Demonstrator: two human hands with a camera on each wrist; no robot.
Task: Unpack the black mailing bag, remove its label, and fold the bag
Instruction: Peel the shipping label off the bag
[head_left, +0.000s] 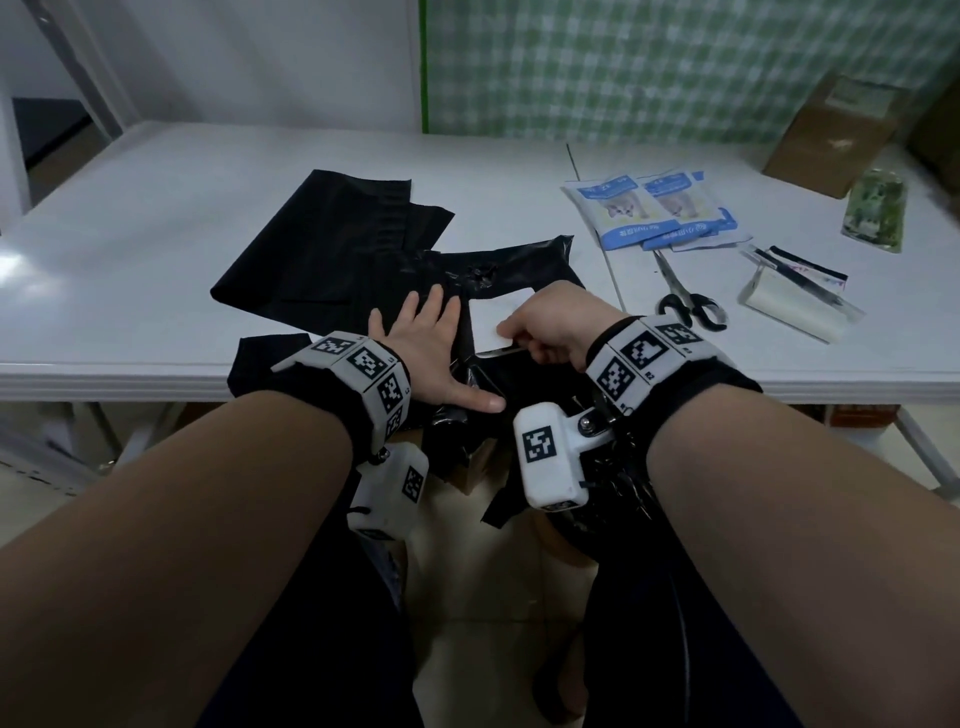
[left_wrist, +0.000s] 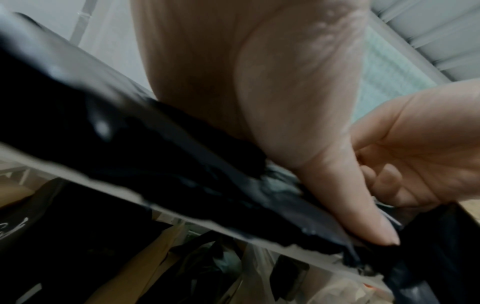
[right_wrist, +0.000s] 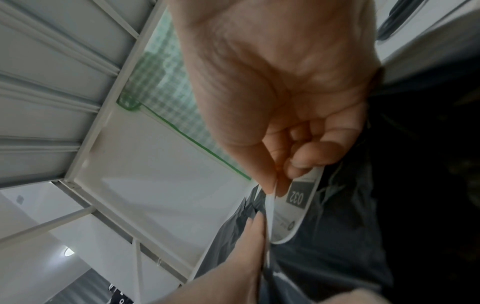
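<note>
The black mailing bag (head_left: 519, 265) lies crumpled at the table's near edge and hangs over it. On it sits a white label (head_left: 498, 317) whose near corner is curled up off the plastic. My right hand (head_left: 545, 332) pinches that lifted corner between thumb and fingers; the right wrist view shows the label (right_wrist: 293, 207) bent back, printed "032". My left hand (head_left: 431, 353) lies flat, fingers spread, and presses the bag just left of the label; its thumb (left_wrist: 363, 216) rests on the black plastic (left_wrist: 155, 148).
A second black bag (head_left: 332, 244) lies flat behind the hands. To the right are blue-and-white packets (head_left: 654, 208), scissors (head_left: 685, 301), a label roll (head_left: 795, 306), a green packet (head_left: 878, 208) and a cardboard box (head_left: 836, 130). The white table (head_left: 156, 234) continues leftward.
</note>
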